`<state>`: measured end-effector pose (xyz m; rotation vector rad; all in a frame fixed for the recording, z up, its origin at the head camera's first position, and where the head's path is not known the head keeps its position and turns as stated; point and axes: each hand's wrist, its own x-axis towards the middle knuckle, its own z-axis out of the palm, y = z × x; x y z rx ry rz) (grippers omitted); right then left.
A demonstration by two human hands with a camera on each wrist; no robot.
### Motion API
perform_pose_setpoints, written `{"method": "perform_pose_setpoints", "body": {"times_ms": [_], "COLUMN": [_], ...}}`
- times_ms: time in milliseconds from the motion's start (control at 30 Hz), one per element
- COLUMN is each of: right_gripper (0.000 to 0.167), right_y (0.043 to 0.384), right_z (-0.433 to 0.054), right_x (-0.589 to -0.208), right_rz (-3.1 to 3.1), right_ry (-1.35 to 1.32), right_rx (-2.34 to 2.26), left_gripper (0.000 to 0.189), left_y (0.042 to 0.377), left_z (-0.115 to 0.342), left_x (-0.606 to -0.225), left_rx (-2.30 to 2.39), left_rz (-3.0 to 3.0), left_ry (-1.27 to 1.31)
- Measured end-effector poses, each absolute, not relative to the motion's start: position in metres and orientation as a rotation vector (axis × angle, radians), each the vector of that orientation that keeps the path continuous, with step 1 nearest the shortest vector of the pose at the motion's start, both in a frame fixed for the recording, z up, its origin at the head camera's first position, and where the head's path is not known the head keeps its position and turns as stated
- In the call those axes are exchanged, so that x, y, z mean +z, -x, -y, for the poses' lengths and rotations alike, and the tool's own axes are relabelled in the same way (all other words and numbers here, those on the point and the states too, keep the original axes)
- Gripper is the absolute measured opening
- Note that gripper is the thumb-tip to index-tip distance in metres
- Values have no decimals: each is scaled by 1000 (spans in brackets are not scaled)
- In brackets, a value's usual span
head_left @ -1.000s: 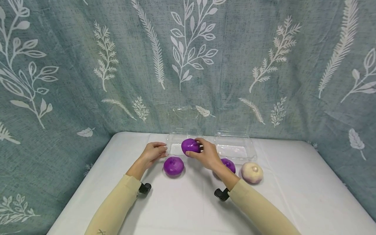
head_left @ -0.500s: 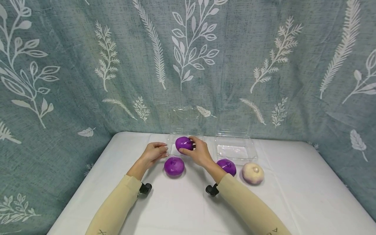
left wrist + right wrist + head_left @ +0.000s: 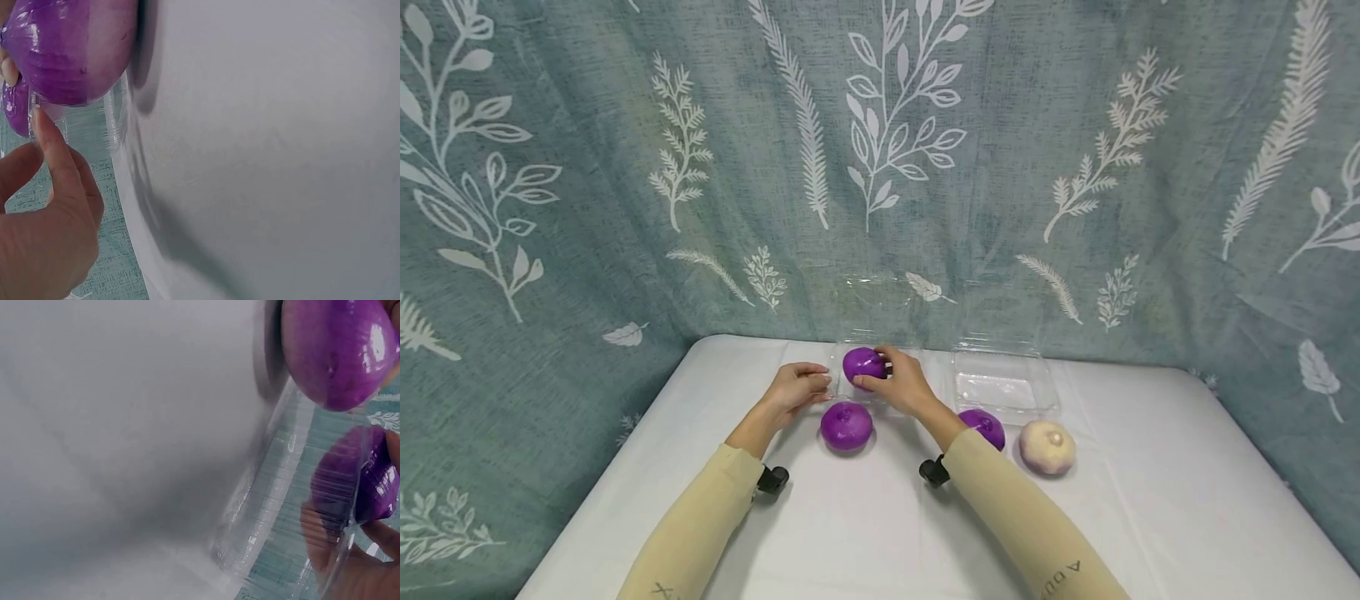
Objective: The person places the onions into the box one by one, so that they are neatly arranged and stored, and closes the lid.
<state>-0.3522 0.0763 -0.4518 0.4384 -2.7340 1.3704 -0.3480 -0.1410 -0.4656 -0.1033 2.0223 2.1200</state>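
With our right hand [image 3: 904,385] we're grasping an onion [image 3: 862,366] at the left box [image 3: 275,512], and our left hand [image 3: 793,390] is pinching the box's edge!

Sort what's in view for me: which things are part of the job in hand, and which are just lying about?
Part of the job, it seems:
held purple onion, in the right hand
left clear box, the left hand at its edge

Apparently lying about:
near purple onion, before that box
other purple onion, partly behind the right sleeve
pale bulb
right clear box
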Motion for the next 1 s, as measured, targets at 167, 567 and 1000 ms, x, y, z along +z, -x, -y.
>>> {"method": "perform_pose_setpoints", "body": {"times_ms": [167,567,1000], "right_gripper": [70,70,71], "right_y": [358,364,368], "right_z": [-75,-63,-58], "right_x": [-455,-456,-460], "right_rz": [2755,2806,2896], "right_ry": [-475,-512,-479], "right_rx": [1341,1192,1122], "left_gripper": [42,41,40], "left_y": [348,346,347], "left_z": [141,140,141], "left_x": [-466,-464,-464], "left_rx": [2120,2113,2099], "left_rz": [-2022,-2018,-2036], "left_ry": [107,102,104]}}
